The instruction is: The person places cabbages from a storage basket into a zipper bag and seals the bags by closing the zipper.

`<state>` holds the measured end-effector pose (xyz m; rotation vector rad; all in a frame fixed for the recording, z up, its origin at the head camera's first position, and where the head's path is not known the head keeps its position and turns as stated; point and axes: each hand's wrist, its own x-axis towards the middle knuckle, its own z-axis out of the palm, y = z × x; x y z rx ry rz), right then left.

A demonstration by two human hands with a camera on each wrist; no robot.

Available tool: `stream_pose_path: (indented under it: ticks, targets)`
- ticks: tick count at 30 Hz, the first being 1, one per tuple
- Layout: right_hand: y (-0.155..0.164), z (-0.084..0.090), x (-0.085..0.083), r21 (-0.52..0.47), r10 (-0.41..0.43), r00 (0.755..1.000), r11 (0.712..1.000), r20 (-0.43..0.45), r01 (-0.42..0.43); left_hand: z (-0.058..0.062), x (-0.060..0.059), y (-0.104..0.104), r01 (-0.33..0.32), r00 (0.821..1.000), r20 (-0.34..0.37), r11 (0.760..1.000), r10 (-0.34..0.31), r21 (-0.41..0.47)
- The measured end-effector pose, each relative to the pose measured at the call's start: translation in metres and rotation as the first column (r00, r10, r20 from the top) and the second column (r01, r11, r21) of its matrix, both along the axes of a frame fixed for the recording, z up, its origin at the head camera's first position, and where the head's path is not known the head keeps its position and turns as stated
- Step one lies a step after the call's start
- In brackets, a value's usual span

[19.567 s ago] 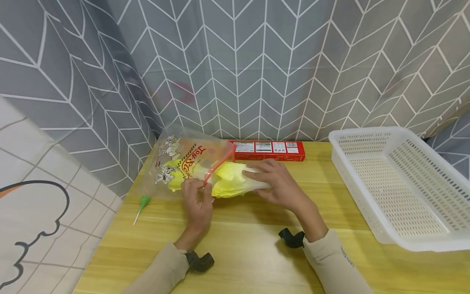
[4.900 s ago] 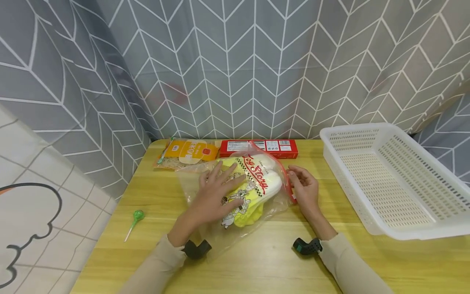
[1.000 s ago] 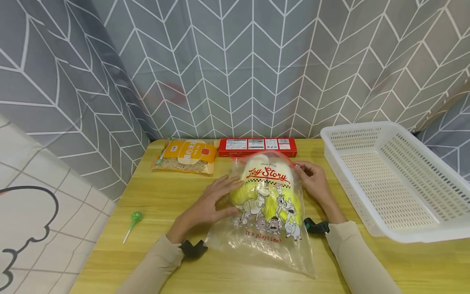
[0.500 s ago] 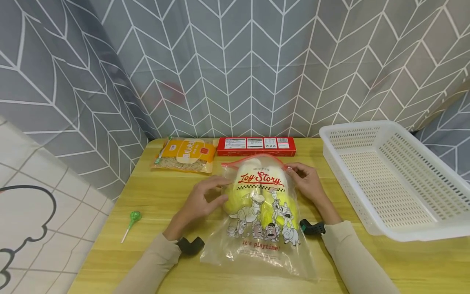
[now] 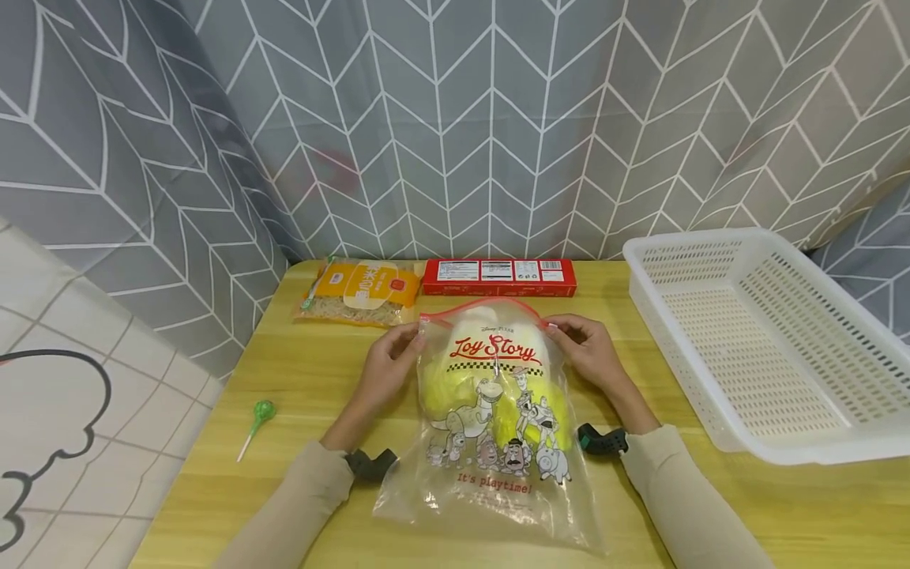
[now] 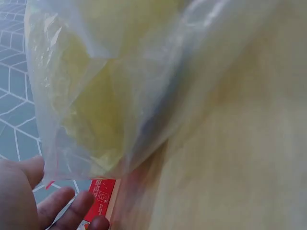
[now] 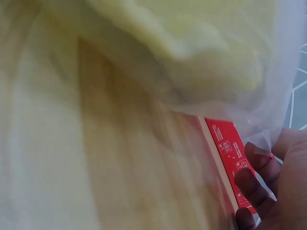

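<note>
A clear zip bag [image 5: 490, 494] printed with "Toy Story" and cartoon figures stands between both hands, its red zip edge at the top. Inside shows yellow-and-white napa cabbage [image 5: 437, 387], stem ends toward the zip. My left hand [image 5: 384, 367] pinches the bag's left top corner. At the right top corner, my right hand [image 5: 590, 352] pinches the zip edge between thumb and finger. In the left wrist view the bag [image 6: 139, 86] leans over the table, and its corner meets the fingertips [image 6: 33, 167]. The right wrist view has the bag's corner between the fingers [image 7: 264, 158].
Behind the bag lies a red box [image 5: 498, 278]. An orange packet [image 5: 362, 292] of dry food is left of it. A green lollipop [image 5: 263, 411] lies at the left, and a white plastic basket [image 5: 718, 403] stands at the right on the wooden table [image 5: 284, 506].
Earlier the cabbage went into the bag, then the bag was turned zip side away. In the last second the left hand moved up from the bag's side to its left top corner; the bag shifted left.
</note>
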<state>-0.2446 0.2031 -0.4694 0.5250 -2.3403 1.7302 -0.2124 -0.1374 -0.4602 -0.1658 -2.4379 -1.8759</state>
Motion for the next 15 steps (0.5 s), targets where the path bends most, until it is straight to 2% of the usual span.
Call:
stream_pose_path:
  ticks: [3,6,8,11,15]
  targets:
    - [-0.001,0.0,-0.001,-0.016,0.038,0.998,0.999,0.048,-0.037,0.0,-0.002,-0.001,0.005,1.0,0.03,0.999,-0.006,0.042]
    - [-0.001,0.005,-0.001,-0.015,0.076,0.984,0.997,0.16,-0.074,0.002,-0.003,-0.002,0.018,0.999,0.045,0.999,-0.02,0.034]
    - [0.0,0.009,-0.002,-0.009,0.092,0.963,0.996,0.254,-0.093,0.004,-0.005,-0.003,0.025,0.999,0.045,1.0,-0.026,0.016]
    - [0.005,0.015,-0.004,-0.024,0.117,0.917,0.993,0.38,-0.116,0.007,-0.007,-0.005,0.025,0.999,0.043,1.0,-0.025,-0.008]
    - [0.013,0.02,-0.004,-0.048,0.159,0.868,0.987,0.471,-0.155,0.008,-0.008,-0.006,0.014,0.998,0.058,1.0,-0.015,0.008]
